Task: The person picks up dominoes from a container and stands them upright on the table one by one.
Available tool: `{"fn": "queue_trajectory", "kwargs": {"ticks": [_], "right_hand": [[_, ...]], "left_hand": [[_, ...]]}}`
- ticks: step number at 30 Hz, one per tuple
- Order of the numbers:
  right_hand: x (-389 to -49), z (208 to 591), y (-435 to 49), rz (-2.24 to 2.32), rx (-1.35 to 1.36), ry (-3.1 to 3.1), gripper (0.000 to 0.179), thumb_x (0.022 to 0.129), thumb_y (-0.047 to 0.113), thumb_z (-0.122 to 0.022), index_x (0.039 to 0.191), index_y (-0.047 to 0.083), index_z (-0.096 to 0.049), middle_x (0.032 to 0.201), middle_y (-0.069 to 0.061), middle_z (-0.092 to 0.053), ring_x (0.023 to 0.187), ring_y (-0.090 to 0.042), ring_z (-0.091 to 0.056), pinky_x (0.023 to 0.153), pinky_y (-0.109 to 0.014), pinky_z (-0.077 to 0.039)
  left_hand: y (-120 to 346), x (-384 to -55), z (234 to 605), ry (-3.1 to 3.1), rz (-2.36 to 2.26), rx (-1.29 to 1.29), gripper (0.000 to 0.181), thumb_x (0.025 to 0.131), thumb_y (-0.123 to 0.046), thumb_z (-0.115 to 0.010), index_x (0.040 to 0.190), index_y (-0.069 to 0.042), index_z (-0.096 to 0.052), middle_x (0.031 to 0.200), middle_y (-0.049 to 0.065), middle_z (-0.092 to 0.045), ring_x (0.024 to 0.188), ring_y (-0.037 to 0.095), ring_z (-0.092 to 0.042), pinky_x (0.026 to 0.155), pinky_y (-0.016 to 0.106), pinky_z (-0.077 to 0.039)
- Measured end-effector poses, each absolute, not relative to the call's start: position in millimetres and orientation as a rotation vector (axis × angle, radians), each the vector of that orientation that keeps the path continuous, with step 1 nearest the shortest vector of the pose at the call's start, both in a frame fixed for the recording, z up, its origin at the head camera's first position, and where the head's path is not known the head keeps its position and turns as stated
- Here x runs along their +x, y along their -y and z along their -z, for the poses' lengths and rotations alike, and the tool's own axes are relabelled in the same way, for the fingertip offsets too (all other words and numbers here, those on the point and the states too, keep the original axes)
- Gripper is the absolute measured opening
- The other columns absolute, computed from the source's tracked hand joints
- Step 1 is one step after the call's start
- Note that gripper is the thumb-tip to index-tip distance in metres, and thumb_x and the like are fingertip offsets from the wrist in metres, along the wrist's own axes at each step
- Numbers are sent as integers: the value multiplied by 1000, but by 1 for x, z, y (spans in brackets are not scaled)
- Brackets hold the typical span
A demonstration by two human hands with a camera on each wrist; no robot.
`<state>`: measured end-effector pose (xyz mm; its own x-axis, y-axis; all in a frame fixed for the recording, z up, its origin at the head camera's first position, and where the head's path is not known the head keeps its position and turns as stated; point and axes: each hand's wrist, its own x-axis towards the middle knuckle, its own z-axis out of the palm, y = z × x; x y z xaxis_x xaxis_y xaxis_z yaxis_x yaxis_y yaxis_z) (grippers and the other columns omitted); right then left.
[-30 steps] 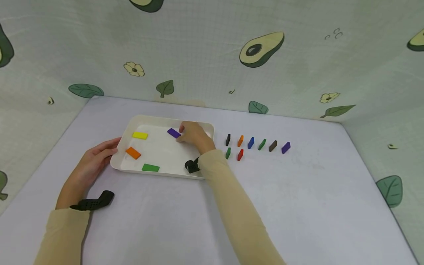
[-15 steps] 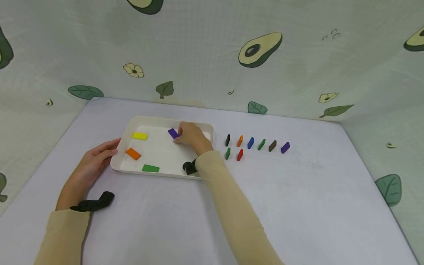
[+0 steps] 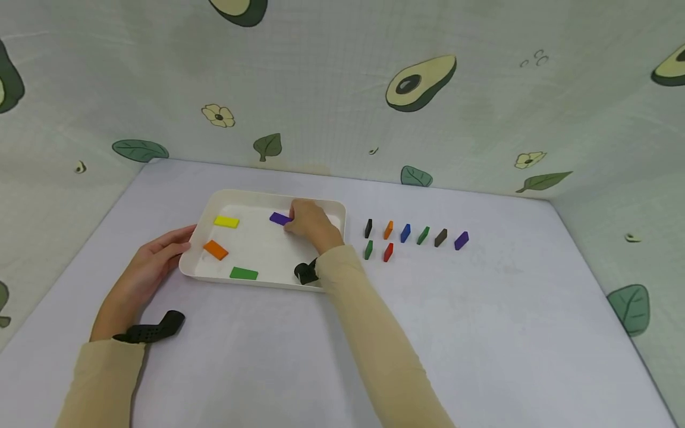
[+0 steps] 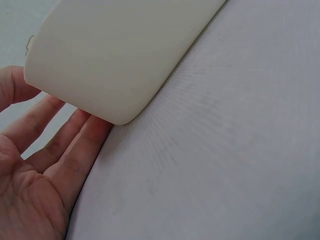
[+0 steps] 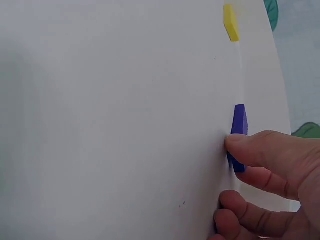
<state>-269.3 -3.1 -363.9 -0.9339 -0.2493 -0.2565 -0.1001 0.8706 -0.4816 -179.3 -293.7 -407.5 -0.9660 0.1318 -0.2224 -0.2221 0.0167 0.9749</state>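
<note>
In the head view my right hand (image 3: 312,224) reaches into the white tray (image 3: 262,285) near its far right. Its thumb and a finger pinch a purple domino (image 5: 240,118), seen closely in the right wrist view. The other fingers are curled, and a dark edge beside them is too hidden to name. My left hand (image 3: 152,264) holds the tray's left end, thumb at the rim; in the left wrist view the fingers (image 4: 75,145) pass behind the tray wall. Inside the tray lie a yellow domino (image 3: 227,222), an orange domino (image 3: 216,249) and a green domino (image 3: 244,273).
Right of the tray, several dominoes stand on edge in two rows. The back row runs from a black domino (image 3: 368,228) to another purple domino (image 3: 461,241); the front has a dark green domino (image 3: 368,249) and a red domino (image 3: 388,252). A patterned cloth hangs behind the table.
The purple domino has turned a little back and forth under my right fingers, and now lies more sideways than half a second ago. My left hand and the tray have stayed in place.
</note>
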Motion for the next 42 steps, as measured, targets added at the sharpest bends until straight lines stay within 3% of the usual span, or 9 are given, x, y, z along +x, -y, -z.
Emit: {"fn": "queue_trajectory", "kwargs": {"ticks": [18, 27, 34, 42], "right_hand": [[-258, 346, -8, 744, -314, -2667, 26, 89, 23, -61, 107, 5, -58, 102, -4, -60, 85, -16, -53, 72, -25, -46], [-243, 324, -18, 889, -374, -2667, 27, 89, 22, -62, 110, 7, -59, 100, -4, -61, 86, -16, -55, 71, -25, -48], [-227, 314, -27, 1033, -447, -2665, 26, 88, 21, -62, 110, 8, -59, 92, -4, -60, 78, -15, -54, 63, -21, -44], [-204, 309, -46, 1222, -471, -2662, 22, 87, 15, -62, 107, 7, -58, 82, -3, -57, 73, -15, -51, 61, -20, -43]], "left_hand": [[293, -179, 408, -2046, -2066, -67, 51, 93, -28, -56, 140, -13, -43, 142, -14, -38, 104, -14, -49, 82, 5, -45], [291, -179, 406, -2023, -2070, -86, 51, 93, -28, -57, 140, -15, -43, 143, -13, -38, 103, -14, -50, 82, 5, -45], [291, -176, 403, -2036, -2069, -85, 52, 93, -28, -56, 141, -13, -41, 144, -13, -37, 103, -14, -49, 82, 5, -44], [289, -176, 402, -2095, -1998, -111, 59, 94, -32, -55, 145, -13, -34, 149, -5, -31, 104, -13, -48, 82, 4, -44]]}}
